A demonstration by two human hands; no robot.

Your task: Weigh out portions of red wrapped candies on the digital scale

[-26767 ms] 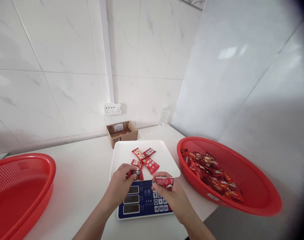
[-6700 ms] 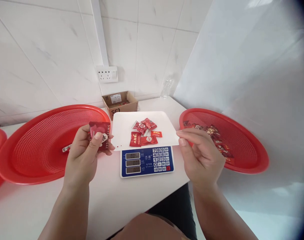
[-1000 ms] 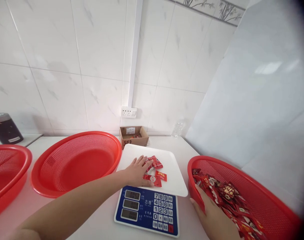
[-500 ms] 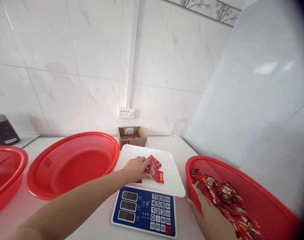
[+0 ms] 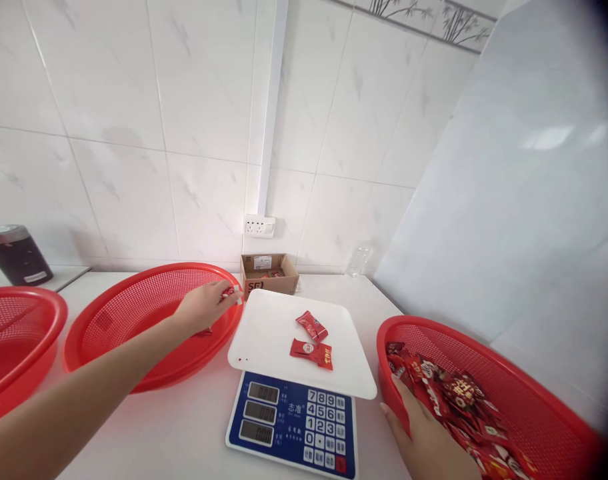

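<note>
My left hand (image 5: 207,305) is closed on a small red-and-white candy packet (image 5: 230,293), above the right side of a red plastic basket (image 5: 134,283). Another bit of red wrapper (image 5: 204,332) shows below the wrist, inside that basket. Two red wrapped packets, an upper one (image 5: 313,326) and a lower one (image 5: 311,353), lie on the white pan (image 5: 269,320) of a blue digital scale (image 5: 291,427). At the right, my right hand (image 5: 427,433) grips the near rim of a second red basket (image 5: 529,363), which holds many red packets (image 5: 459,393).
Behind the scale stands a small open cardboard box (image 5: 269,283). A clear plastic container (image 5: 358,260) is by the wall. Another red basket (image 5: 21,340) sits at the far left, with a dark canister (image 5: 19,257) behind it. A wall socket (image 5: 260,227) is above the box.
My left hand has moved left from the scale pan to over the basket, carrying a packet. Two packets stay on the pan. My right hand keeps its place on the right basket.
</note>
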